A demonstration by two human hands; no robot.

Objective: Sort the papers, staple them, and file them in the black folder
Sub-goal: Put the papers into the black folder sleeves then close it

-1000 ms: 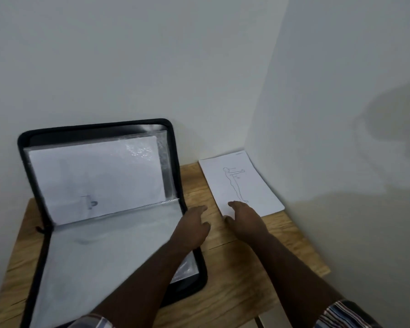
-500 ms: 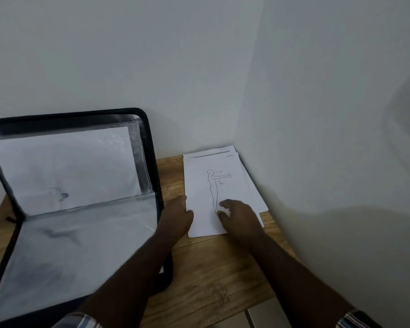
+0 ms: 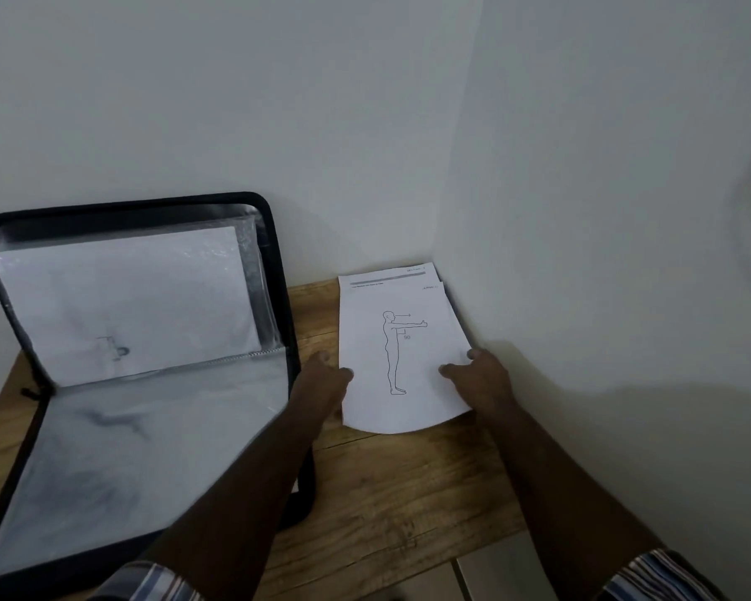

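Note:
A small stack of white papers (image 3: pixel 397 344) lies in the far right corner of the wooden table; the top sheet shows an outline of a standing figure with an arm stretched out. My left hand (image 3: pixel 321 381) touches the stack's left edge. My right hand (image 3: pixel 480 375) grips its right edge, and the near edge curls up off the table. The black folder (image 3: pixel 278 271) stands open on the left, its lid leaning on the wall. A sheet sits in a clear sleeve (image 3: pixel 122 305) in the lid, and more sleeves lie flat in the lower half.
The wooden table (image 3: pixel 391 492) fills a corner between two white walls (image 3: pixel 582 210). Its front edge runs just below my forearms, with pale floor tiles (image 3: pixel 495 570) beyond it.
The top sheet has slid left and turned straight, showing more sheets beneath. My hands moved apart onto the stack's two side edges, and its near edge lifted. The camera shifted right.

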